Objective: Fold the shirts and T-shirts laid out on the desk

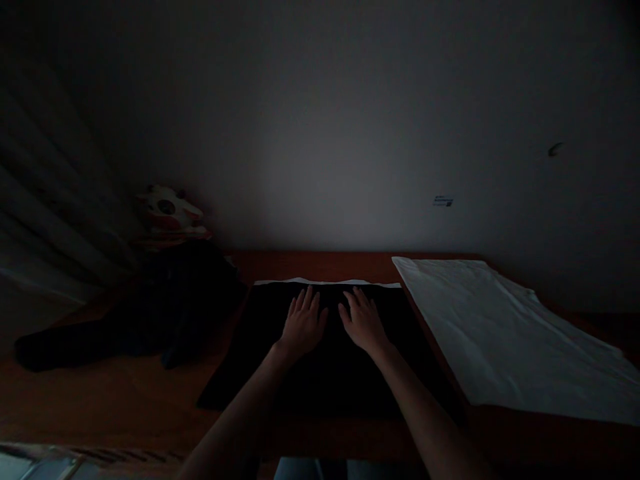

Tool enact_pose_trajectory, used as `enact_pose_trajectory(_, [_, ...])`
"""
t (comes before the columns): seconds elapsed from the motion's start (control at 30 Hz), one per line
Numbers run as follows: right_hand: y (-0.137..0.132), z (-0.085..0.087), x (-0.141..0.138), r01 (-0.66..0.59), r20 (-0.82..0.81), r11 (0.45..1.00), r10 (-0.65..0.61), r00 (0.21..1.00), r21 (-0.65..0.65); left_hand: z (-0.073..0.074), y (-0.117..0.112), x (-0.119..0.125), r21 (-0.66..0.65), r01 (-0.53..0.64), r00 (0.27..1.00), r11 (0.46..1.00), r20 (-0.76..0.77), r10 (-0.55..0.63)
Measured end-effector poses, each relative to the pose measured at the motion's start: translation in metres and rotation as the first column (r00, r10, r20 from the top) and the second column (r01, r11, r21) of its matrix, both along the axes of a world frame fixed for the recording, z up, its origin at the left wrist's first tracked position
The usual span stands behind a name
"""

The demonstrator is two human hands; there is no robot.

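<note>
A black cloth [330,380] lies spread on the wooden table in front of me, with a thin white strip [325,281] showing along its far edge. My left hand [304,321] rests palm down on the cloth, left of its middle, fingers spread toward the far edge. Palm down as well, my right hand [364,321] lies a short way to the right, its fingers apart. Neither hand holds anything. The scene is dark, so folds or details in the black cloth cannot be made out.
On the right a white cloth [505,340] lies flat on the brown table [115,400]. A dark heap of cloth [170,313] sits at the left. Behind it, a cow-like figure [170,210] stands near the curtain [45,187]. The wall [330,147] rises behind the table.
</note>
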State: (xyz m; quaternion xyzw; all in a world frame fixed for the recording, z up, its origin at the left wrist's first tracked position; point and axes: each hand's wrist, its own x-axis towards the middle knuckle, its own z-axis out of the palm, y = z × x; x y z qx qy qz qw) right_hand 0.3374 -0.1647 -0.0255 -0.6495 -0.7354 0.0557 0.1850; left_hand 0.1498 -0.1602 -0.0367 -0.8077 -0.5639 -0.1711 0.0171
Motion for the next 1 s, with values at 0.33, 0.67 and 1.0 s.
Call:
enact_pose_trajectory(0.33, [0.008, -0.031, -0.008, -0.039, 0.041, 0.998, 0.040, 0.998, -0.039, -0.031, 0.013, 0.006, -0.085, 0.008, 0.999, 0.996, -0.049, -0.012])
enact_pose_trajectory(0.67, [0.036, -0.045, 0.080, 0.318, 0.156, 0.946, -0.307, 0.939, -0.057, -0.034, 0.054, -0.097, -0.012, -0.234, 0.969, 0.972, -0.080, 0.233])
enact_pose_trajectory(1.0, [0.038, -0.043, 0.084, 0.327, 0.158, 0.936, -0.305, 0.939, -0.135, -0.026, 0.058, -0.107, -0.045, -0.478, 0.878, 0.877, -0.060, 0.475])
